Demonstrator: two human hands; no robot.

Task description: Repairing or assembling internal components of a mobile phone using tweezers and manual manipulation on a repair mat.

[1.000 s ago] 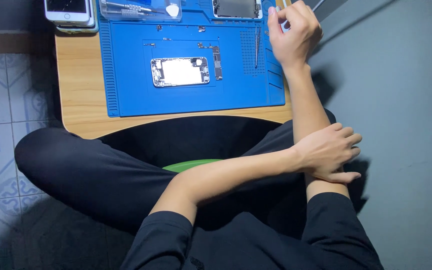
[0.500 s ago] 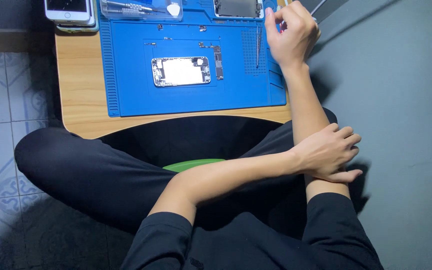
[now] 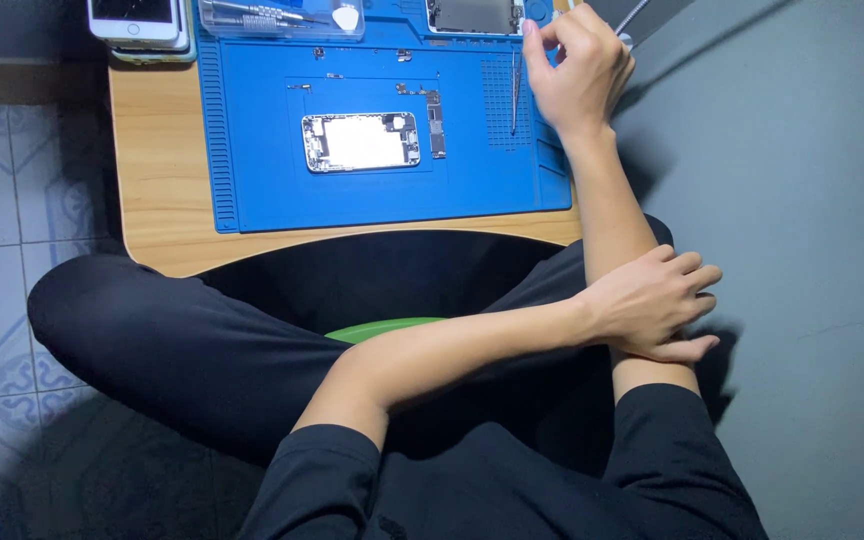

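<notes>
While scanning from the left, I note the opened phone chassis (image 3: 360, 141) lying flat on the blue mat (image 3: 262, 190) atop the counter (image 3: 157, 230); I judge it light, stiff, fragile, best gripped by its long edges. Tweezers (image 3: 515, 95) lie just beside my right hand (image 3: 577, 75), whose fingers curl loosely, grasping nothing I can see. My left hand (image 3: 652, 305) rests relaxed across the right forearm, well apart.
</notes>
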